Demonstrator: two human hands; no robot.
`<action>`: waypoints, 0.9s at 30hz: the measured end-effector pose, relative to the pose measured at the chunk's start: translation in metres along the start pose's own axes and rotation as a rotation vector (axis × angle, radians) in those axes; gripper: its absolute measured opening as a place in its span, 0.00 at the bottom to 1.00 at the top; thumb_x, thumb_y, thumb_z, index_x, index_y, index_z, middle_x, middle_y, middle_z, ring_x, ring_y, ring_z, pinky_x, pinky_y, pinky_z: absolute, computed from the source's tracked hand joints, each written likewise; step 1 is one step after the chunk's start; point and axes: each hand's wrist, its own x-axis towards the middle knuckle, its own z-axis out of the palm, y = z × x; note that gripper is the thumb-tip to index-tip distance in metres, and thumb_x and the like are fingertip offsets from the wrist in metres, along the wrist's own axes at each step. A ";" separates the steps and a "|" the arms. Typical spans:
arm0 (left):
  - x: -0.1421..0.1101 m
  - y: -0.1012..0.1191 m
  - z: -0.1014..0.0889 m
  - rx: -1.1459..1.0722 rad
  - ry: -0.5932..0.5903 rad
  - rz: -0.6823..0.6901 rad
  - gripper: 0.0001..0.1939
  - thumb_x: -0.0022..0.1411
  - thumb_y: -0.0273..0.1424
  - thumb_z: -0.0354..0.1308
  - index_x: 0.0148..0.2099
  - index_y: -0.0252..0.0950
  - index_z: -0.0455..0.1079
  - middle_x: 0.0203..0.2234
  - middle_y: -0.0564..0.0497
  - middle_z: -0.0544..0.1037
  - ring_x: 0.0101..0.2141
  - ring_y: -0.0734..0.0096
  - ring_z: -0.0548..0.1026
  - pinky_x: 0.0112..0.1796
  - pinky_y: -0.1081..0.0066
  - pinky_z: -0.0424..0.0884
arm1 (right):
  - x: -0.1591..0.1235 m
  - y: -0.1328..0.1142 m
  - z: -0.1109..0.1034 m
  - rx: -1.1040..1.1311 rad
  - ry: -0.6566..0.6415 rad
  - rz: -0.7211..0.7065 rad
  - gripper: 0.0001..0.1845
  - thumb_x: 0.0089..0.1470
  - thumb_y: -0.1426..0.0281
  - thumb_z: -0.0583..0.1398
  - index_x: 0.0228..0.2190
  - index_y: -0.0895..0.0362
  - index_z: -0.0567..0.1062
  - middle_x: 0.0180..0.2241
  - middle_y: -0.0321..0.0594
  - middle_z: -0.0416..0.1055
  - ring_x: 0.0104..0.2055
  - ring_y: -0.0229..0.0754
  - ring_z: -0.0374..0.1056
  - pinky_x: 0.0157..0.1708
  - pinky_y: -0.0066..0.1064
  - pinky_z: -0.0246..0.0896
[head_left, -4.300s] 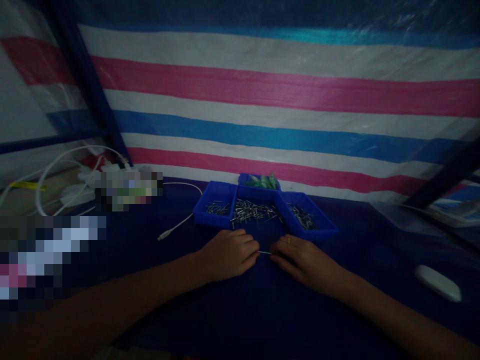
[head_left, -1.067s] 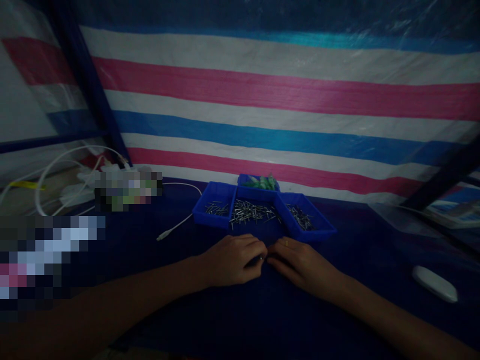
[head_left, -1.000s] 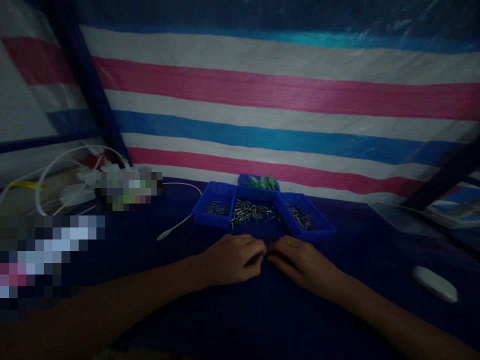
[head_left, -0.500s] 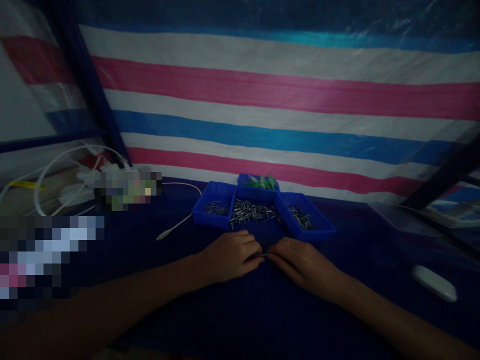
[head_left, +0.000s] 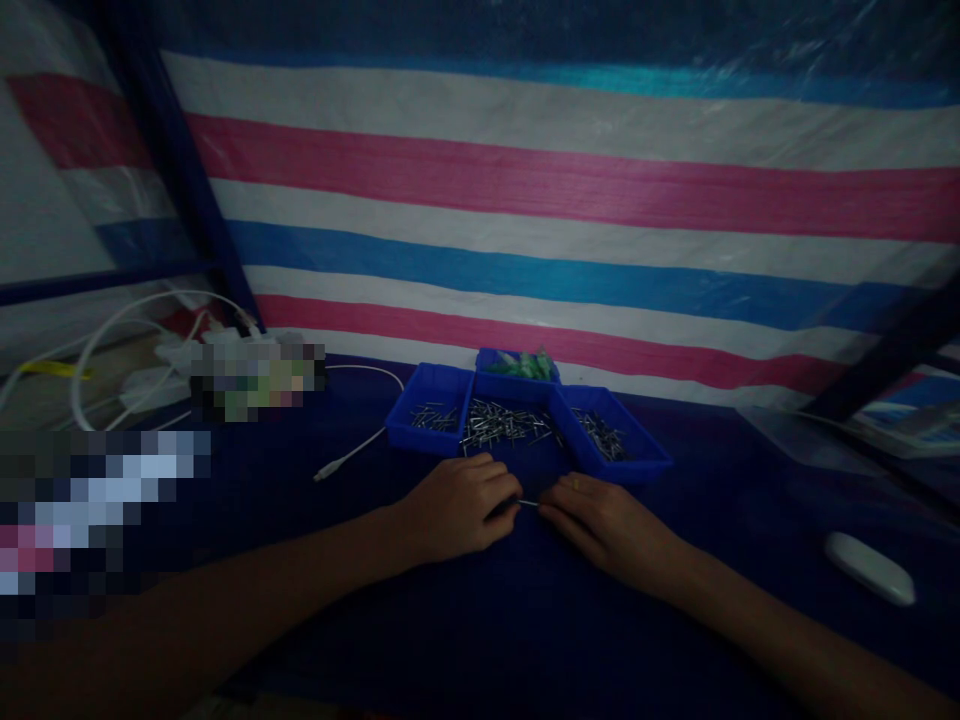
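My left hand [head_left: 469, 505] is closed, its thumb and fingertips pinching one end of a thin metal pin [head_left: 528, 503]. At the other end, my right hand [head_left: 596, 515] grips the pin, also with thumb and fingertips pressed together; a ring shows on one finger. Just a short shiny length of the pin is visible between the hands. Beyond them lies a loose pile of similar metal pins [head_left: 499, 424]. A left blue tray [head_left: 420, 437] and a right blue tray [head_left: 626, 468] flank the pile, each with more pins inside.
Behind the pile, a third blue tray [head_left: 487, 380] holds green packets [head_left: 529, 364]. A white cable [head_left: 341, 462] lies on the dark blue table [head_left: 517, 620]. To the right rests a white rounded case [head_left: 870, 568]. Striped plastic sheeting [head_left: 562, 235] hangs behind the table.
My hands have drawn slightly apart and a little upward in the picture, so more of the metal pin shows between them. Trays and pile look unchanged.
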 end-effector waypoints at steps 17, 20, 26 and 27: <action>0.001 0.002 -0.003 0.049 0.059 0.036 0.09 0.63 0.30 0.47 0.39 0.34 0.68 0.29 0.51 0.72 0.32 0.71 0.68 0.34 0.72 0.64 | 0.000 0.001 0.001 -0.026 -0.012 -0.024 0.12 0.60 0.70 0.48 0.30 0.58 0.69 0.27 0.39 0.66 0.29 0.38 0.63 0.31 0.29 0.58; 0.001 0.002 -0.003 0.054 0.078 0.061 0.10 0.64 0.30 0.46 0.39 0.33 0.68 0.28 0.51 0.72 0.31 0.71 0.68 0.33 0.72 0.64 | 0.000 0.002 0.002 -0.044 -0.012 -0.033 0.12 0.60 0.70 0.48 0.29 0.58 0.69 0.27 0.38 0.65 0.29 0.38 0.62 0.30 0.29 0.58; 0.000 0.002 -0.003 0.063 0.093 0.075 0.11 0.64 0.31 0.46 0.39 0.33 0.68 0.28 0.51 0.72 0.30 0.71 0.67 0.33 0.72 0.64 | -0.001 0.002 0.002 -0.048 -0.022 -0.036 0.12 0.61 0.70 0.48 0.29 0.58 0.68 0.27 0.38 0.65 0.30 0.38 0.62 0.31 0.30 0.58; 0.000 0.002 -0.003 0.064 0.091 0.074 0.10 0.64 0.31 0.46 0.39 0.34 0.68 0.28 0.51 0.71 0.30 0.71 0.67 0.33 0.72 0.64 | -0.001 0.002 0.002 -0.047 -0.026 -0.039 0.12 0.61 0.70 0.48 0.30 0.58 0.68 0.28 0.39 0.65 0.30 0.38 0.62 0.31 0.30 0.58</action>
